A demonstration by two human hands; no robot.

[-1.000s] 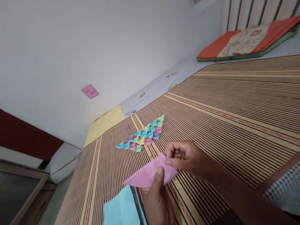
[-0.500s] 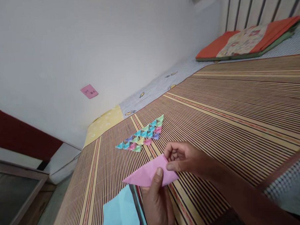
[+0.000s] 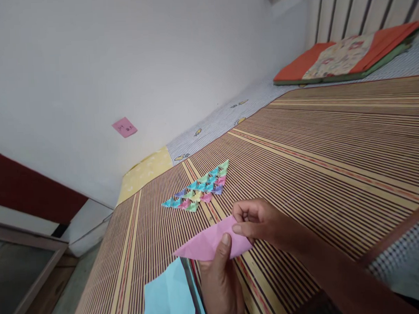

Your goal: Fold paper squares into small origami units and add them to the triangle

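A folded piece of pink paper (image 3: 208,241) is held up between my hands, its pointed end toward the left. My left hand (image 3: 221,277) grips it from below, thumb pressed on the front face and the other fingers hidden behind. At the paper's right end my right hand (image 3: 255,218) pinches the upper edge between thumb and curled fingers. Below and left of the pink paper lies a stack of coloured paper sheets (image 3: 168,290), light blue on top. Beyond my hands, several small folded paper pieces (image 3: 200,187) in blue, green, pink, yellow and purple sit in rows.
A striped mat (image 3: 300,157) covers the bed. Folded orange and floral bedding (image 3: 347,58) rests at the far right. A pink note (image 3: 125,127) is stuck to the white wall (image 3: 156,62). The bed's left edge drops to the floor, near a framed dark panel (image 3: 20,276).
Both hands and the pink paper have shifted slightly to the right. My right fingers now cover a little more of the paper's upper right corner.
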